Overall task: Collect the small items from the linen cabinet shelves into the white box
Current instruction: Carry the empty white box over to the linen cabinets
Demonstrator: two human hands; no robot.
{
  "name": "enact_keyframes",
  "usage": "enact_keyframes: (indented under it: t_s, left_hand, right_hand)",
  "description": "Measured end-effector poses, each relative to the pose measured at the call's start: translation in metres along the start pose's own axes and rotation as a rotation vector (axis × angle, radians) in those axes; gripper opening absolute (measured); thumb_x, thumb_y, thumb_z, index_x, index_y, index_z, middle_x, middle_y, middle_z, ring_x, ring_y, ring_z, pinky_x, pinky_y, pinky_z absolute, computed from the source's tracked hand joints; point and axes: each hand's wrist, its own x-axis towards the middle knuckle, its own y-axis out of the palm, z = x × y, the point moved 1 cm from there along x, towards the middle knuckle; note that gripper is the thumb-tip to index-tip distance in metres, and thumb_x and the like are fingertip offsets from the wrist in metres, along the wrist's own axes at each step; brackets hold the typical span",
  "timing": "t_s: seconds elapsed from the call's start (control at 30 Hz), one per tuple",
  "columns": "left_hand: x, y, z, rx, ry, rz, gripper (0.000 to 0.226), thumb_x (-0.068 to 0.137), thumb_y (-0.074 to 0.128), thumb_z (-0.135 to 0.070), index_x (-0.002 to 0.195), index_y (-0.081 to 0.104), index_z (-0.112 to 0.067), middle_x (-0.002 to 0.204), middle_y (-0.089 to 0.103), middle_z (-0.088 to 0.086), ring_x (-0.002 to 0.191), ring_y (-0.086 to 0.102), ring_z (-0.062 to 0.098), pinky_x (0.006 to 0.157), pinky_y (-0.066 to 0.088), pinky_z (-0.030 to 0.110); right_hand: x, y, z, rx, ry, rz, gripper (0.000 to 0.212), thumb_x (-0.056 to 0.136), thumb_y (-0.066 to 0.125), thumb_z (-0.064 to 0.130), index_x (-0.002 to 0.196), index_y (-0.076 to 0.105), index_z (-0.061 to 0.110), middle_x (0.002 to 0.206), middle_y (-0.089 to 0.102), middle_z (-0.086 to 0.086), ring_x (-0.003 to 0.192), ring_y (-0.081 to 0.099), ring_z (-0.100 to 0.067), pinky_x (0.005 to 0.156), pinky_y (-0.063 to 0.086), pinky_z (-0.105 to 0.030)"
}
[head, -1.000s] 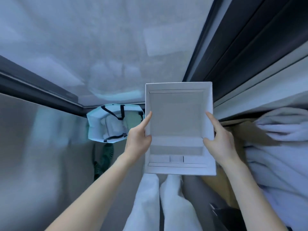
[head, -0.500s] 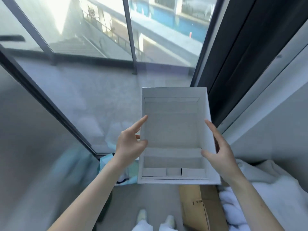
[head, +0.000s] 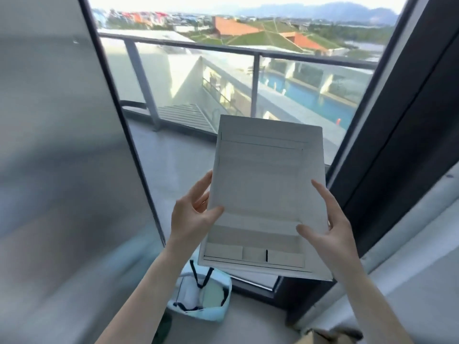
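Both hands held the empty white box (head: 267,194) in the air before the window (head: 223,83): left hand (head: 192,217) and right hand (head: 329,229) each pinched a side wall.

I see the white box (head: 267,194) filling the middle, a grey panel (head: 57,157) closing the left, a dark frame (head: 397,150) the right, open floor near the bag (head: 201,300).

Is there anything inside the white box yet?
No. The white box, held between the left hand and right hand, shows only its bare inner walls and floor.
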Motion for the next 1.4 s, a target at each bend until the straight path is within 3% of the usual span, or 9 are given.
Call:
enact_keyframes:
  t_s: [0.1, 0.2, 0.3, 0.5, 0.83, 0.97, 1.03, 1.17, 1.4]
  left_hand:
    - [-0.015, -0.015, 0.003, 0.02, -0.028, -0.104, 0.076, 0.075, 0.067, 0.01, 0.126, 0.055, -0.045, 0.119, 0.065, -0.024, 0.109, 0.064, 0.006, 0.098, 0.05, 0.04]
    - [-0.034, -0.034, 0.006, 0.043, -0.064, -0.205, 0.08, 0.077, 0.066, 0.013, 0.129, 0.052, -0.046, 0.124, 0.063, -0.017, 0.112, 0.062, 0.003, 0.092, 0.052, 0.028]
    - [-0.056, -0.057, 0.007, 0.147, -0.07, -0.274, 0.075, 0.077, 0.064, 0.012, 0.13, 0.054, -0.041, 0.127, 0.06, -0.021, 0.114, 0.057, -0.007, 0.09, 0.048, 0.015]
    - [-0.105, -0.097, 0.007, 0.268, -0.103, -0.421, 0.071, 0.076, 0.065, 0.008, 0.129, 0.057, -0.038, 0.125, 0.062, -0.021, 0.115, 0.053, -0.013, 0.088, 0.044, 0.007]
    - [-0.236, -0.171, 0.0, 0.304, -0.195, -0.645, 0.072, 0.075, 0.062, 0.005, 0.123, 0.057, -0.049, 0.109, 0.067, -0.022, 0.105, 0.059, -0.005, 0.081, 0.043, 0.012]
    - [-0.303, -0.198, -0.007, 0.255, -0.203, -0.692, 0.075, 0.074, 0.058, 0.014, 0.124, 0.059, -0.042, 0.118, 0.066, -0.018, 0.111, 0.059, -0.004, 0.084, 0.044, 0.011]
    - [-0.338, -0.209, -0.013, 0.234, -0.209, -0.709, 0.074, 0.074, 0.055, 0.019, 0.125, 0.06, -0.034, 0.114, 0.067, -0.015, 0.101, 0.061, -0.005, 0.079, 0.043, 0.007]
    - [-0.412, -0.231, -0.025, 0.234, -0.255, -0.759, 0.07, 0.073, 0.053, 0.022, 0.124, 0.062, -0.025, 0.075, 0.066, -0.019, 0.069, 0.059, -0.005, 0.064, 0.041, 0.006]
    - [-0.536, -0.277, -0.044, 0.264, -0.321, -0.948, 0.072, 0.074, 0.053, 0.018, 0.122, 0.062, -0.034, 0.066, 0.064, -0.018, 0.057, 0.05, 0.002, 0.052, 0.038, 0.011]
  right_hand:
    - [0.007, 0.017, -0.003, 0.038, -0.005, 0.108, 0.092, 0.076, 0.067, -0.01, 0.134, 0.041, 0.055, 0.135, 0.04, 0.042, 0.123, 0.025, 0.03, 0.1, 0.019, -0.009]
    - [0.01, 0.039, -0.006, 0.089, 0.004, 0.223, 0.091, 0.075, 0.067, -0.013, 0.134, 0.044, 0.052, 0.13, 0.042, 0.046, 0.119, 0.028, 0.031, 0.097, 0.022, -0.005]
    - [0.006, 0.061, -0.003, 0.118, 0.013, 0.325, 0.089, 0.074, 0.065, -0.017, 0.135, 0.047, 0.045, 0.131, 0.044, 0.038, 0.111, 0.034, 0.034, 0.081, 0.029, 0.008]
    - [-0.021, 0.095, 0.017, 0.18, 0.011, 0.475, 0.083, 0.074, 0.06, -0.023, 0.135, 0.048, 0.032, 0.118, 0.051, 0.032, 0.092, 0.048, 0.032, 0.069, 0.037, 0.006]
    - [-0.11, 0.161, 0.046, 0.185, -0.029, 0.707, 0.085, 0.072, 0.061, -0.021, 0.132, 0.053, 0.039, 0.123, 0.058, 0.025, 0.103, 0.056, 0.015, 0.071, 0.045, -0.003]
    - [-0.172, 0.18, 0.066, 0.183, -0.019, 0.76, 0.086, 0.071, 0.06, -0.021, 0.132, 0.053, 0.039, 0.12, 0.06, 0.024, 0.096, 0.059, 0.016, 0.068, 0.045, -0.003]
    - [-0.206, 0.185, 0.074, 0.181, 0.002, 0.772, 0.084, 0.071, 0.059, -0.022, 0.133, 0.053, 0.036, 0.114, 0.057, 0.031, 0.092, 0.056, 0.023, 0.066, 0.042, 0.0]
    - [-0.274, 0.196, 0.091, 0.154, 0.022, 0.848, 0.085, 0.071, 0.061, -0.021, 0.134, 0.052, 0.036, 0.116, 0.055, 0.031, 0.093, 0.053, 0.026, 0.065, 0.041, 0.002]
    - [-0.379, 0.237, 0.122, 0.175, 0.021, 1.037, 0.083, 0.072, 0.063, -0.02, 0.133, 0.051, 0.035, 0.107, 0.054, 0.033, 0.08, 0.052, 0.029, 0.061, 0.039, 0.004]
